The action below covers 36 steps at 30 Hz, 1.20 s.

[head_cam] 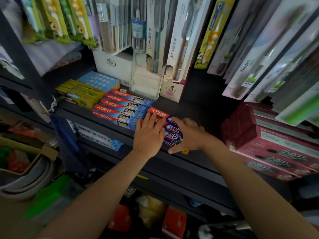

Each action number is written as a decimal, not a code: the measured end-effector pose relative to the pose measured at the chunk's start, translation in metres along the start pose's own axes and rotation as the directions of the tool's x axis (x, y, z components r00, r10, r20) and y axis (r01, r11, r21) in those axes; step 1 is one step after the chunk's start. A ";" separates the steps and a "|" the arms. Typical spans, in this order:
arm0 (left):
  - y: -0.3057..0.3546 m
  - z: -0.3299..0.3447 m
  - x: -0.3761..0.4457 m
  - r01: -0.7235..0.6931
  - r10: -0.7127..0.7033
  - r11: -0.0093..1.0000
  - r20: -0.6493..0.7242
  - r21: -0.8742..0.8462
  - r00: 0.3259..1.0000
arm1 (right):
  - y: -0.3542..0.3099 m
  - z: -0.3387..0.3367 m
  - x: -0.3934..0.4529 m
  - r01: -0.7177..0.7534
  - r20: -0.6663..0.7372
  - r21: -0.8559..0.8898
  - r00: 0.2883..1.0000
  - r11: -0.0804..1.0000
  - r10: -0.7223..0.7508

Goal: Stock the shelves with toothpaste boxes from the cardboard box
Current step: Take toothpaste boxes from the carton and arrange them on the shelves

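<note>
A: Toothpaste boxes [170, 131], red-and-blue, white Chinese print, stacked at near edge of dark shelf [198, 104], just right of Colgate boxes [120, 109].

B: Hands?

A: Left hand [149, 135] flat, fingers spread, pressing the red end. Right hand [187, 135] open, cupped over the blue end, thumb down the front. Neither gripping.

B: Right side?

A: Maroon boxes [276, 144], apart.

Dim light, blurred, warped edges
</note>
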<state>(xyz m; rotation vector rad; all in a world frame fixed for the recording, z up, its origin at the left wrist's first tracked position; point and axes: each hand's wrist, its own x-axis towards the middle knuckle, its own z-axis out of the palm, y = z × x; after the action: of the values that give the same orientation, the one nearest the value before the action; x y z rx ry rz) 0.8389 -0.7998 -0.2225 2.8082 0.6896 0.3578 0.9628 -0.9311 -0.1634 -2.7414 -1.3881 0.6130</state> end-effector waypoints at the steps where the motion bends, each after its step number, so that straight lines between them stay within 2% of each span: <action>1: -0.001 -0.001 0.000 0.002 -0.002 1.000 0.000 0.004 1.000 | -0.001 0.004 -0.001 -0.001 -0.022 -0.034 1.000 0.999 0.001; 6: -0.005 -0.006 -0.001 -0.013 0.012 0.998 -0.022 -0.054 1.000 | 0.002 0.012 0.003 -0.005 -0.095 -0.004 0.996 1.000 0.004; 10: -0.029 -0.018 0.007 0.073 -0.087 0.988 -0.107 -0.133 0.990 | 0.004 0.012 0.000 0.054 -0.097 0.018 0.994 0.998 -0.052; 16: -0.060 -0.025 0.035 0.132 -0.124 0.987 0.091 -0.093 0.988 | 0.000 0.011 0.002 0.008 -0.118 0.027 0.993 1.000 -0.004; 19: -0.063 -0.028 0.037 0.100 -0.088 0.993 0.157 -0.066 0.984 | -0.005 -0.001 0.005 -0.053 -0.047 0.023 0.997 0.998 0.054; 21: -0.067 -0.029 0.033 0.065 -0.049 0.992 0.140 -0.108 0.989 | -0.017 -0.014 0.013 -0.071 -0.038 0.069 0.997 0.995 0.074; 24: -0.085 -0.032 0.033 0.037 -0.029 0.987 0.048 -0.154 0.998 | -0.041 -0.030 0.040 -0.011 -0.198 0.154 0.979 0.988 0.042; 26: -0.103 -0.034 0.036 0.059 -0.057 0.990 0.024 -0.129 0.998 | -0.059 -0.032 0.065 0.052 -0.245 0.168 0.970 0.984 -0.009; 30: -0.119 -0.031 0.039 0.066 -0.065 0.998 0.034 -0.016 0.997 | -0.090 -0.020 0.112 0.103 -0.221 0.235 0.974 0.967 -0.050; 36: -0.116 -0.025 0.037 0.079 -0.079 0.997 0.003 -0.007 0.997 | -0.103 -0.009 0.138 0.056 -0.193 0.218 0.981 0.974 -0.013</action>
<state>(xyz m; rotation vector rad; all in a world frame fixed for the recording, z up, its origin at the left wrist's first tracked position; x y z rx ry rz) 0.8143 -0.6776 -0.2238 2.7644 0.7948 0.3414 0.9593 -0.7594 -0.1834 -2.5191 -1.2393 0.4584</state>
